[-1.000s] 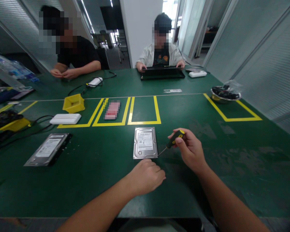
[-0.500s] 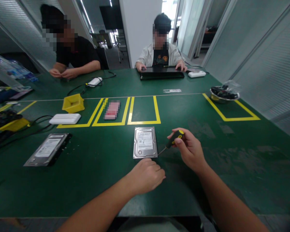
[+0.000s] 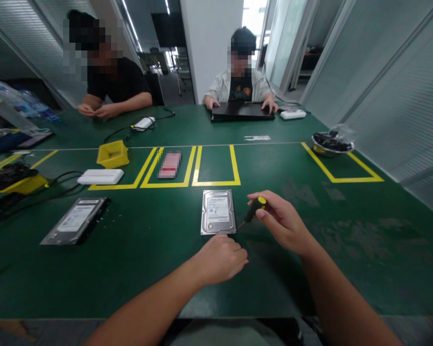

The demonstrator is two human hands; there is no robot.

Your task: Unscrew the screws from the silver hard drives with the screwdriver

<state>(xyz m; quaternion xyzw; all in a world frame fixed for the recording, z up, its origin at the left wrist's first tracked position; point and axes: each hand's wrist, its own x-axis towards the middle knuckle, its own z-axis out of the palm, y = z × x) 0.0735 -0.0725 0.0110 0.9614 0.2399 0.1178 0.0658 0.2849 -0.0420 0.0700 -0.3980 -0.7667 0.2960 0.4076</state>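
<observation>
**Working a screw at the near right corner of a hard drive**

Sitting at a green work table [image 3: 137,269], a person leans both bare forearms in from the near edge. Well to the left of the fingers lies a second hard drive [image 3: 76,220], flat and untouched, with a white box [image 3: 100,177] and a yellow bin [image 3: 111,154] beyond it. The left hand [image 3: 222,258] rests on the table as a loose fist, fingers curled shut with nothing visibly in them, its knuckles just touching or nearly touching the near edge of the hard drive [image 3: 218,212]. That drive lies flat, label up, directly ahead of the left fingers and just left of the right ones. The right hand [image 3: 283,222] pinches the black and yellow handle of a small screwdriver [image 3: 251,212] between thumb and fingertips; the thin shaft slants down and left, its tip at the drive's near right corner. Whether the tip sits in a screw head is too small to tell.

The step in hand looks like turning a cover screw. The next move would call for keeping the tip seated, twirling the handle, and the left hand steadying the drive. Across the table two other people sit, their hands at their own work.
</observation>
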